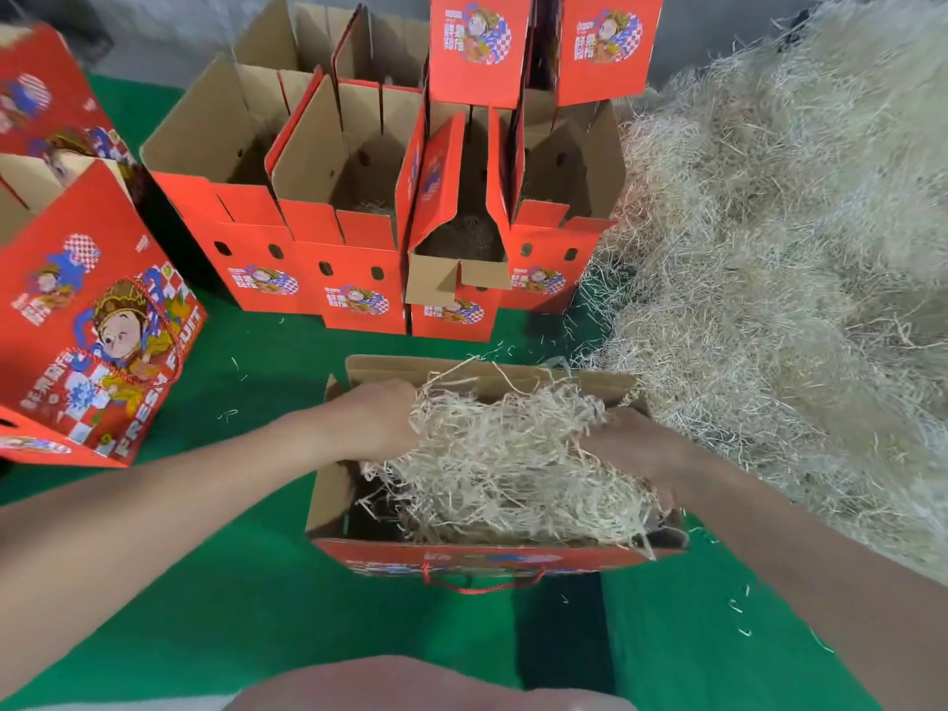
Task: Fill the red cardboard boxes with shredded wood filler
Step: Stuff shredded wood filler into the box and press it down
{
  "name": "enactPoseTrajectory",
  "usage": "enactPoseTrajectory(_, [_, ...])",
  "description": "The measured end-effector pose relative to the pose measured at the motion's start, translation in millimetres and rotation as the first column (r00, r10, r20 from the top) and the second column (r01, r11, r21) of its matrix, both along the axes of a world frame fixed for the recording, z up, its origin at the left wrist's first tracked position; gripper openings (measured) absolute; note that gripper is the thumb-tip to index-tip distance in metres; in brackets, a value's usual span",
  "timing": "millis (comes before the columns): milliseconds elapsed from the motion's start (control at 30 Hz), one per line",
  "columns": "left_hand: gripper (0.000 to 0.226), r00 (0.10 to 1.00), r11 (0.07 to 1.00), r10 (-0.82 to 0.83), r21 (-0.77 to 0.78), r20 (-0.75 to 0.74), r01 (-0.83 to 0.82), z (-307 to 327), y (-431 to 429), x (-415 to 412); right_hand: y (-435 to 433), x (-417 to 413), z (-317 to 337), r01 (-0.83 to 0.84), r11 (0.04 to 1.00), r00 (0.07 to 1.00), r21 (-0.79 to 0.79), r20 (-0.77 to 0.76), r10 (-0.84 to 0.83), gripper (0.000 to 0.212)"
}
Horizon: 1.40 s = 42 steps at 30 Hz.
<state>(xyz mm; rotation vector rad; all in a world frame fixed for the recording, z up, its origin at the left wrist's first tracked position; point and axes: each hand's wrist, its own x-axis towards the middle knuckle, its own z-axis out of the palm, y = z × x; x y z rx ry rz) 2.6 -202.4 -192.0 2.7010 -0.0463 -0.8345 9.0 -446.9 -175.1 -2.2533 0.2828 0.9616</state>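
Observation:
An open red cardboard box (492,556) stands in front of me on the green floor. A bundle of pale shredded wood filler (508,464) sits in its mouth and rises above the rim. My left hand (377,420) grips the bundle's left side over the box's left wall. My right hand (633,449) grips the bundle's right side, its fingers buried in the strands. A big heap of the same filler (790,259) lies to the right.
Several open red boxes (359,218) stand in a cluster behind, some with filler at the bottom. More printed red boxes (97,341) lie tilted at the left. Loose strands are scattered on the green mat (267,597). My knee (426,685) shows at the bottom edge.

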Motion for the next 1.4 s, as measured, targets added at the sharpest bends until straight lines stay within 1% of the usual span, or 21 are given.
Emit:
enactPoseTrajectory(100, [0.023, 0.997, 0.997, -0.064, 0.027, -0.050, 0.066, -2, 3, -4, -5, 2, 3, 0.001, 1.000, 1.000, -0.021, -0.021, -0.002, 0.064])
enactPoseTrajectory(167, [0.027, 0.988, 0.995, -0.050, -0.090, -0.145, 0.037, -2, -2, -4, -7, 4, 4, 0.096, 0.995, 0.995, 0.004, 0.011, -0.096, 0.061])
enactPoseTrajectory(267, [0.043, 0.874, 0.896, 0.031, -0.375, -0.485, -0.240, 2, -21, -9, -7, 6, 6, 0.331, 0.934, 0.944, 0.131, -0.043, -0.329, 0.055])
enactPoseTrajectory(333, [0.070, 0.757, 0.787, 0.049, -0.442, -0.652, -0.431, 1, -35, -14, -7, 3, 10, 0.488, 0.834, 0.873, 0.256, -0.150, -0.465, 0.058])
enactPoseTrajectory(367, [0.076, 0.715, 0.752, 0.058, -0.440, -0.697, -0.491, -2, -41, -16, -8, 2, 10, 0.534, 0.791, 0.845, 0.298, -0.197, -0.497, 0.063])
enactPoseTrajectory(433, [0.056, 0.680, 0.718, 0.082, -0.430, -0.729, -0.548, -9, -50, -19, -14, 2, 10, 0.580, 0.736, 0.815, 0.350, -0.246, -0.525, 0.056])
enactPoseTrajectory(500, [0.024, 0.706, 0.691, 0.165, -0.430, -0.689, -0.581, -9, -47, -17, -20, 3, 18, 0.582, 0.701, 0.812, 0.413, -0.248, -0.528, 0.031])
enactPoseTrajectory(567, [0.023, 0.753, 0.668, 0.290, -0.438, -0.591, -0.601, -8, -28, -9, -28, 2, 25, 0.556, 0.715, 0.829, 0.423, -0.216, -0.516, 0.022])
enactPoseTrajectory(633, [0.043, 0.759, 0.645, 0.381, -0.436, -0.528, -0.627, -7, -5, 3, -29, -2, 29, 0.495, 0.748, 0.869, 0.442, -0.237, -0.435, 0.037])
enactPoseTrajectory(700, [0.054, 0.733, 0.619, 0.440, -0.416, -0.519, -0.666, 2, 6, 6, -23, -9, 31, 0.395, 0.822, 0.917, 0.410, -0.224, -0.329, 0.033])
enactPoseTrajectory(733, [0.045, 0.703, 0.588, 0.451, -0.409, -0.551, -0.698, 5, 6, 6, -17, -12, 31, 0.335, 0.853, 0.939, 0.401, -0.216, -0.267, 0.030])
enactPoseTrajectory(833, [0.014, 0.630, 0.465, 0.381, -0.448, -0.677, -0.763, 13, -4, -1, 7, -17, 37, 0.128, 0.898, 0.971, 0.420, -0.238, -0.027, 0.027])
enactPoseTrajectory(933, [0.019, 0.636, 0.376, 0.227, -0.535, -0.738, -0.756, 19, -10, -6, 26, -20, 30, -0.018, 0.935, 0.967, 0.353, -0.232, 0.106, 0.033])
enactPoseTrajectory(967, [0.020, 0.659, 0.421, 0.214, -0.541, -0.721, -0.728, 18, -11, -7, 30, -19, 24, -0.051, 0.943, 0.967, 0.330, -0.220, 0.129, 0.037])
enactPoseTrajectory(1067, [0.021, 0.765, 0.689, 0.206, -0.465, -0.609, -0.556, 15, -11, -12, 36, -19, 10, -0.074, 0.964, 0.975, 0.254, -0.184, 0.124, 0.054])
enactPoseTrajectory(1133, [0.024, 0.801, 0.780, 0.160, -0.424, -0.577, -0.461, 9, -7, -11, 30, -17, 10, -0.111, 0.966, 0.975, 0.235, -0.163, 0.152, 0.057])
enactPoseTrajectory(1200, [0.046, 0.834, 0.824, 0.128, -0.410, -0.537, -0.391, 11, 3, -9, 18, -11, 16, -0.139, 0.973, 0.981, 0.184, -0.110, 0.161, 0.030])
enactPoseTrajectory(1233, [0.042, 0.858, 0.849, 0.138, -0.387, -0.495, -0.360, 12, 9, -8, 11, -9, 19, -0.123, 0.984, 0.988, 0.128, -0.079, 0.134, 0.019])
enactPoseTrajectory(1267, [0.031, 0.886, 0.870, 0.174, -0.354, -0.430, -0.342, 13, 15, -8, 5, -8, 21, -0.095, 0.994, 0.995, 0.054, -0.037, 0.097, 0.020])
enactPoseTrajectory(1333, [0.030, 0.910, 0.910, 0.253, -0.239, -0.328, -0.340, 12, 22, -6, -2, -12, 24, -0.104, 0.993, 0.995, -0.051, -0.003, 0.104, 0.025])
enactPoseTrajectory(1400, [0.050, 0.908, 0.914, 0.267, -0.213, -0.322, -0.344, 12, 26, -7, 1, -14, 24, -0.161, 0.987, 0.987, -0.022, 0.014, 0.161, 0.029])
